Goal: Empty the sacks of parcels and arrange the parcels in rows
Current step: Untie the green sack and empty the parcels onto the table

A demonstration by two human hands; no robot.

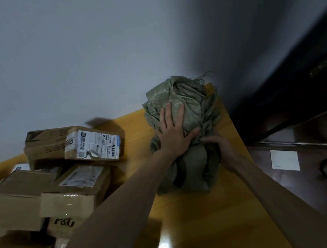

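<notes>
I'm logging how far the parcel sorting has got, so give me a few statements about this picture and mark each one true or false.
1. The left hand lies flat on the green sack. True.
2. The green sack lies on the floor. False: it sits crumpled on the yellow table.
3. The cardboard parcels are to the left of the sack. True.
4. The parcels stand in neat rows. False: they lie tilted on one another in a heap.
5. The right hand holds a parcel. False: it grips the sack's fabric.
</notes>
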